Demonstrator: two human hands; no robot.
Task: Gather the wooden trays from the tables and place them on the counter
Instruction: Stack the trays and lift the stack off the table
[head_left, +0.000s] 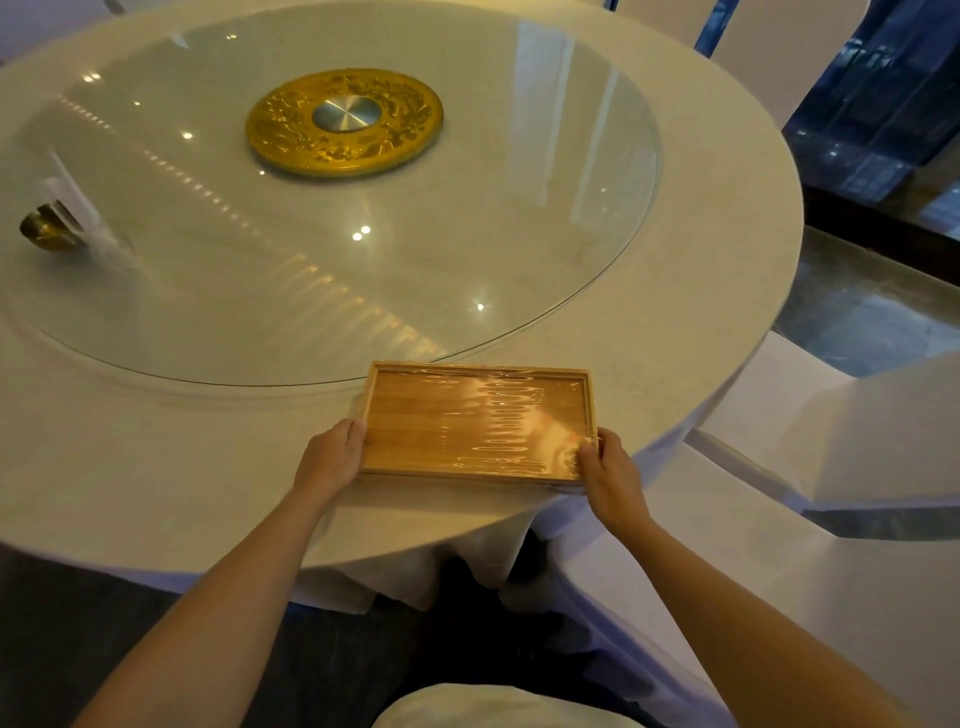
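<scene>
Both hands, left hand (332, 457) and right hand (613, 478), grip short ends of rectangular plastic-wrapped wooden tray (475, 423), possibly lifted slightly, at round white-clothed surface (156, 467) near edge.

There is a single view, from the wearer's head, looking forward and steeply down across a round desk (675, 364) draped in pale cloth. The camera stands just off the desk's near edge, close enough that both bare forearms run up from the bottom corners of the frame. The wide lens bends the desk's rim into a strong curve. The gold disc (344, 122) at the desk's centre sits in the upper middle of the frame, beyond the near edge. Right of the desk, covered chairs (831, 441) and dark floor fill the margin.
</scene>
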